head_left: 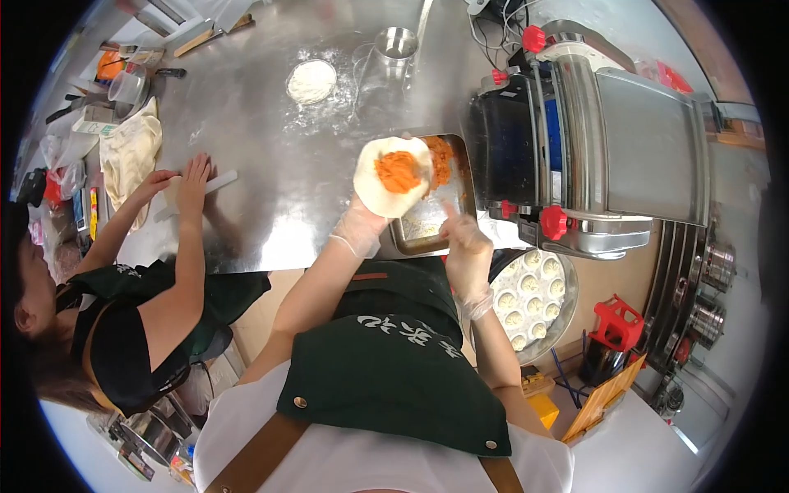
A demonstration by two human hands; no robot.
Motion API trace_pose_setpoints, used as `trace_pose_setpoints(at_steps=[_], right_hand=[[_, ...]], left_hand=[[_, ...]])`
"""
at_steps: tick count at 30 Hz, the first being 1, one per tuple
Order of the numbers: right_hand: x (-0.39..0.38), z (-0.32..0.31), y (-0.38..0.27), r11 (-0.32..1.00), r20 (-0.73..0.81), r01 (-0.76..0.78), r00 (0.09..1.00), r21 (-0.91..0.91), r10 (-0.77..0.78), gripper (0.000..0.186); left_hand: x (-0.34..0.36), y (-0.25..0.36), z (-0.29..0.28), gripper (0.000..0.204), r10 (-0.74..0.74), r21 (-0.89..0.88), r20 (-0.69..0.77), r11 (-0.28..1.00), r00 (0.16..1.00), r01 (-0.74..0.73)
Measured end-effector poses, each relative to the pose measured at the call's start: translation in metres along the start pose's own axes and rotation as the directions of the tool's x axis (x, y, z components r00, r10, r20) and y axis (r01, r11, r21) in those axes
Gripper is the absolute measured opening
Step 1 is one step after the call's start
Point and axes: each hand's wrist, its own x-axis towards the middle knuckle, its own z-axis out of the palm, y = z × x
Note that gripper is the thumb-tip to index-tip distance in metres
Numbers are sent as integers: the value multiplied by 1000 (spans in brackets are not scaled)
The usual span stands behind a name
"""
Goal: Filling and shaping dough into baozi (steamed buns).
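A round, pale dough wrapper [371,190] rests on my gloved left hand [362,226], whose fingers are mostly hidden beneath it. A mound of orange filling [398,172] sits on the wrapper. It is held over the left side of a rectangular metal tray [469,182]. More orange filling [440,161] lies in the tray's far part. My right hand [468,237], also in a clear glove, is closed beside the tray's near right corner. Whatever its fingers hold, if anything, is too blurred to make out.
A floured dough piece [311,82] and a metal cup [396,44] are farther back. At right stands a steel roller machine [649,148] with red knobs. A round pan of pleated buns [530,300] sits below. A co-worker's hands [194,182] press dough at left.
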Motion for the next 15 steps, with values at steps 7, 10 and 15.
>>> trace_pose_setpoints(at_steps=[7, 10, 15], right_hand=[[33, 15, 128, 845, -191, -284, 957, -453, 219, 45], [40, 26, 131, 707, -126, -263, 962, -657, 242, 43], [11, 32, 125, 625, -12, -213, 951, -751, 309, 56]], left_hand=[[-25, 5, -80, 28, 185, 454, -75, 881, 980, -132], [-40, 4, -103, 27, 44, 166, -182, 986, 982, -13], [-45, 4, -115, 31, 1, 23, -331, 1000, 943, 7]])
